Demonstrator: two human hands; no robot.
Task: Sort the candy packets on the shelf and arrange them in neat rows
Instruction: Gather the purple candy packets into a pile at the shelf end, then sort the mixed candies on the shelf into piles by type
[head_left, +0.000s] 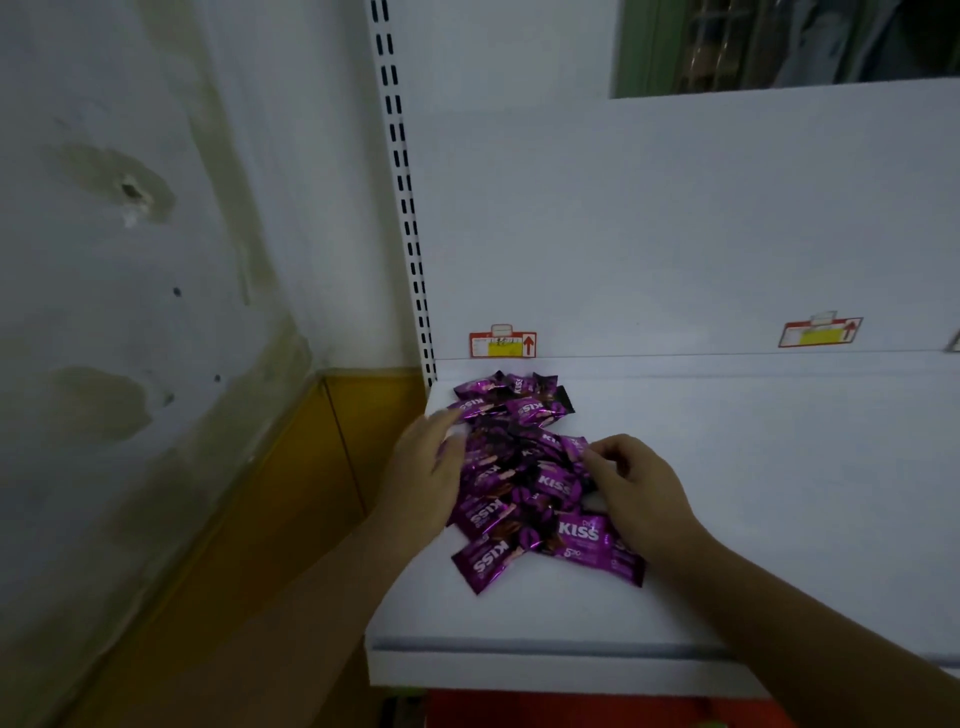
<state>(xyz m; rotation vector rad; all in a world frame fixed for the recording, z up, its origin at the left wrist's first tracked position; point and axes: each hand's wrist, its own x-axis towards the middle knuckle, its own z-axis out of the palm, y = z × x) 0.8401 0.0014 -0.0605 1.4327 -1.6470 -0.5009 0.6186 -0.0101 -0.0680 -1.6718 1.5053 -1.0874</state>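
Note:
A loose heap of several purple "KISS" candy packets (519, 483) lies at the left end of a white shelf (753, 519), spreading from the back wall toward the front. My left hand (426, 467) lies against the heap's left side with its fingers stretched out along the packets. My right hand (634, 488) sits at the heap's right side with its fingers curled, their tips on the packets there. Whether it pinches a packet I cannot tell. Part of the pile is hidden under both hands.
The shelf's front lip (545, 670) runs below my forearms. Two red and yellow price tags (503, 343) (820, 332) are stuck on the white back panel. A slotted upright (410, 218) and a stained wall (130, 260) stand to the left.

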